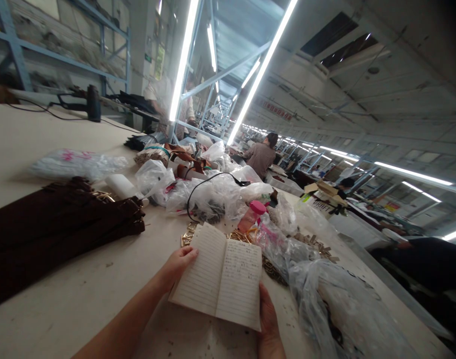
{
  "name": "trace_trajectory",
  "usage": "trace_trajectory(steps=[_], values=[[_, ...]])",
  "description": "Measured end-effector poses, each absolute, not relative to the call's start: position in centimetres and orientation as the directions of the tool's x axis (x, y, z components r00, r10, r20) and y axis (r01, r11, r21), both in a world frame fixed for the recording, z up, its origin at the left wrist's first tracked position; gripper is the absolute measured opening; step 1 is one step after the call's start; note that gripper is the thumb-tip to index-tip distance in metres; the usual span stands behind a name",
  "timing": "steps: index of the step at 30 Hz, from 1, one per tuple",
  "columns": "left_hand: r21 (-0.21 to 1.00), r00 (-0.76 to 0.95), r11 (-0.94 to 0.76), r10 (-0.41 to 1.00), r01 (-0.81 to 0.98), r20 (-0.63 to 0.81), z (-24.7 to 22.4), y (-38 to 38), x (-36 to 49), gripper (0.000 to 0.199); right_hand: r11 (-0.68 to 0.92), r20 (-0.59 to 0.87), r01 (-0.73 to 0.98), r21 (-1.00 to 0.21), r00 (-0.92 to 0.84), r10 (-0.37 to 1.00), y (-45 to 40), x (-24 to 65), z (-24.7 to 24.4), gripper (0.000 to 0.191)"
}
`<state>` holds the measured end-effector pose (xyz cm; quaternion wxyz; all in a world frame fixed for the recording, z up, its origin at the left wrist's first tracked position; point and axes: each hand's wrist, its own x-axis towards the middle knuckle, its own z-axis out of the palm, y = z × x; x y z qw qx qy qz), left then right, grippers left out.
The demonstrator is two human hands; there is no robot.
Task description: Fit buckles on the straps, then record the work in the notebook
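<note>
An open lined notebook (203,279) is held up over the table by both my hands. Handwriting covers the upper part of its right page, while the left page shows only ruled lines. My left hand (182,264) grips the left edge, thumb on the page and the other fingers hidden behind. At the lower right edge, my right hand (269,316) is closed on the notebook, its fingers mostly behind it. Just beyond the notebook lie gold-coloured metal pieces (189,234) and a pink bottle (251,216).
Dark brown fabric pieces (63,224) lie on the pale table (138,271) at left, near a white roll (121,186). Clear plastic bags (222,194) are heaped across the middle, with more plastic (347,299) at right. A black bottle (93,103) stands far left. People work farther back.
</note>
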<state>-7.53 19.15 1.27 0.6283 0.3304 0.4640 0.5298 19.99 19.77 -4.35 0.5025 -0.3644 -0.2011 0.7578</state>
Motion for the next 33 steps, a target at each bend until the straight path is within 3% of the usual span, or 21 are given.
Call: trace_trajectory(steps=[19, 27, 33], values=[[0.905, 0.015, 0.223, 0.972, -0.361, -0.233, 1.01, 19.22, -7.53, 0.043, -0.506, -0.432, -0.651, -0.566, -0.288, 0.854, 19.89, 20.11, -4.6, 0.039], [0.916, 0.013, 0.208, 0.976, -0.342, -0.217, 1.18, 19.16, -7.55, 0.045, -0.46, -0.384, -0.6, -0.654, -0.261, 0.886, 19.91, 20.06, -4.33, 0.043], [0.916, 0.014, 0.213, 0.975, -0.341, -0.222, 1.34, 19.03, -7.52, 0.045, -0.514, -0.428, -0.616, -0.597, -0.297, 0.854, 19.77, 20.03, -4.32, 0.041]])
